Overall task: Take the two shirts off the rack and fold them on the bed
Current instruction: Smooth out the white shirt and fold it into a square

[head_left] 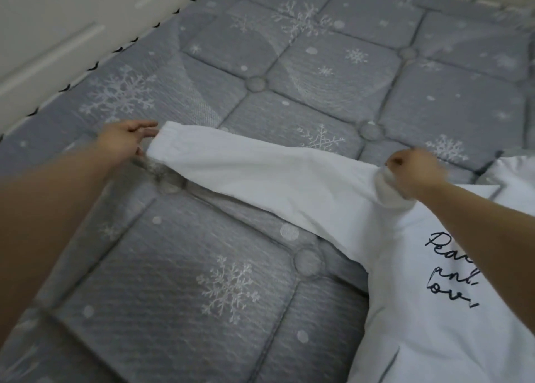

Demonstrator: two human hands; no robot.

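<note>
Pinching the sleeve cuff (162,139), your left hand (124,140) stretches it away from the white sweatshirt (419,281) lying on the mattress (202,295); your right hand (411,174) bunches the shoulder. Pull harder and the body will probably drag sideways and wrinkle.
</note>
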